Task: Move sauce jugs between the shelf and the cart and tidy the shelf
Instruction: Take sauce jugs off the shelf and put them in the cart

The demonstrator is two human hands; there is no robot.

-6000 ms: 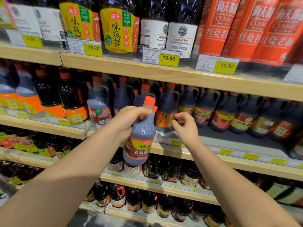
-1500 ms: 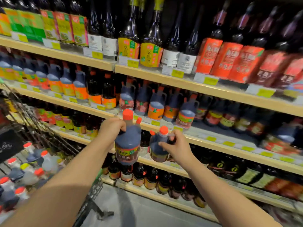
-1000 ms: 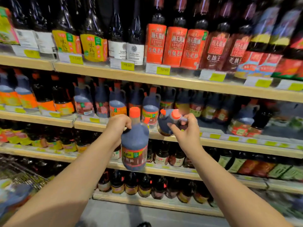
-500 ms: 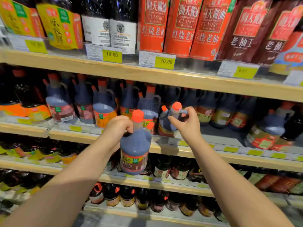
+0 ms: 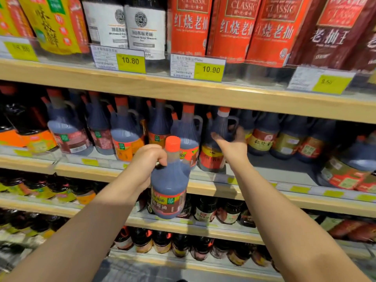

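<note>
from my remote seat i see the left hand [image 5: 147, 161] out in front of the middle shelf [image 5: 274, 171], its fingers [image 5: 160, 157] clenched round the handle and neck of a dark sauce jug [image 5: 169, 186]. this held jug hangs upright in the air, just off the shelf's front edge, its orange cap [image 5: 172, 143] level with the bellies of the jugs behind it. it touches nothing but the hand

the right hand [image 5: 234, 148] reaches further in, over the shelf. its fingers [image 5: 215, 137] are spread and fairly straight, released rather than curled, and lie against the side of a second jug [image 5: 213, 157]. that one stands upright on the middle shelf, at the right end of the row of jugs [image 5: 124, 135]. the hand is motion-blurred, so i cannot tell how firmly it presses

to the right of the second jug there is a bare stretch of shelf, with more jugs standing at the back [image 5: 262, 137] and another near the right edge [image 5: 350, 169]

on the upper shelf [image 5: 183, 92] stand tall bottles with red labels [image 5: 191, 27] and white labels [image 5: 142, 29]. yellow price tags reading 10.80 [image 5: 131, 61] and 10.90 [image 5: 209, 70] sit at its front. below the middle shelf, two more shelves carry small dark bottles [image 5: 205, 212]
</note>
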